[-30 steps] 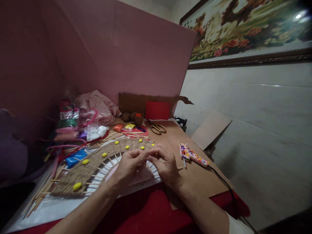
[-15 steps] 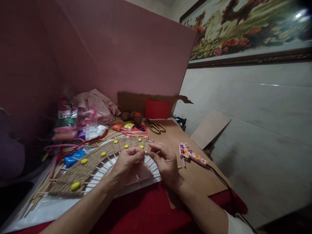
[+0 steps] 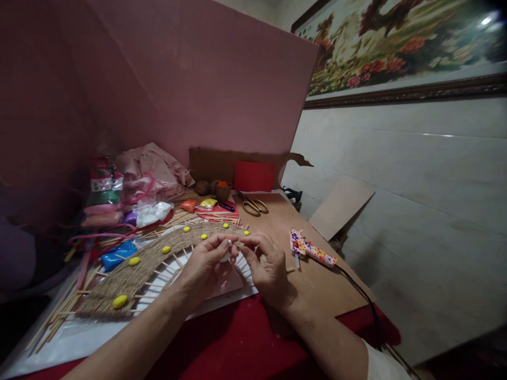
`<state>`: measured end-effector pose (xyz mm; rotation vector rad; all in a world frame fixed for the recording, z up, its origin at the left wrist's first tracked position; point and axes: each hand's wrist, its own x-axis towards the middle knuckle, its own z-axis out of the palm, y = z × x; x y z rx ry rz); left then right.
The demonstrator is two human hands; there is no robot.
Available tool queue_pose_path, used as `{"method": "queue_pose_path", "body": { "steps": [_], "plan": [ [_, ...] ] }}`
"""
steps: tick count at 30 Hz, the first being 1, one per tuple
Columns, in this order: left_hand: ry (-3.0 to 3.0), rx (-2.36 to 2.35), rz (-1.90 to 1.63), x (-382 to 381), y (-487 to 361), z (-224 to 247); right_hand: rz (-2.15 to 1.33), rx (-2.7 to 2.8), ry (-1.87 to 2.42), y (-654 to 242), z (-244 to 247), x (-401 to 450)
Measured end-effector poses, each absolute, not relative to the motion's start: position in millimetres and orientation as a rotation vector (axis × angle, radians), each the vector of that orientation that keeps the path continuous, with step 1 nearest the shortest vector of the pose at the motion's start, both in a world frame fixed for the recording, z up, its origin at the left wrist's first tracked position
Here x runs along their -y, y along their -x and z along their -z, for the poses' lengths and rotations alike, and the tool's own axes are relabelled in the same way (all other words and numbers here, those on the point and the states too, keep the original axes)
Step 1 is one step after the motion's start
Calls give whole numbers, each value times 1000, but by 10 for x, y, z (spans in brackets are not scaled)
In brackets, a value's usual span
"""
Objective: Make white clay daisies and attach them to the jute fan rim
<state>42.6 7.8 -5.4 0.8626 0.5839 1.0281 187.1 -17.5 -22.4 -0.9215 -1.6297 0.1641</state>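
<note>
Over the inner edge of a fan-shaped twine weaving (image 3: 150,258), my two hands meet with their fingertips close together. My left hand (image 3: 208,261) is closed in a pinch on a small white piece (image 3: 229,243), soft-looking like modelling clay. Thumb and forefinger of my right hand (image 3: 269,266) are pinched right beside it; what they hold is too small to make out. Thin sticks (image 3: 160,274) run through the weaving and out at its edges. Several yellow ovals (image 3: 120,301) dot the twine. Part of the weaving lies hidden behind my hands.
A flower-patterned glue gun (image 3: 312,250) with a black cord lies on the brown board (image 3: 277,211) at right. Scissors (image 3: 253,205) rest farther back. Clay packets such as the blue one (image 3: 118,254), loose sticks and a pink cloth (image 3: 154,171) crowd the left.
My fingertips have shifted slightly left and down. The white piece at the left fingertips shows more clearly, and a yellow oval near the right hand has come into view.
</note>
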Motion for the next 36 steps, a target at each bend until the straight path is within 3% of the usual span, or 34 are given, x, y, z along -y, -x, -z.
{"method": "queue_pose_path", "body": {
  "steps": [14, 24, 29, 31, 36],
  "plan": [
    [-773, -612, -1048, 34, -515, 67, 81, 1912, 1121, -1761, 197, 252],
    [-768, -673, -1066, -85, -445, 47, -854, 1035, 846, -1893, 60, 79],
    [-768, -665, -1097, -112, -445, 60, -1143, 996, 826, -2143, -257, 94],
    [-776, -679, -1124, -102, -463, 61, -1039, 1078, 841, -2232, -246, 48],
    [-888, -674, -1070, -76, -480, 72, -298, 1229, 981, -2387, 95, -106]
  ]
}}
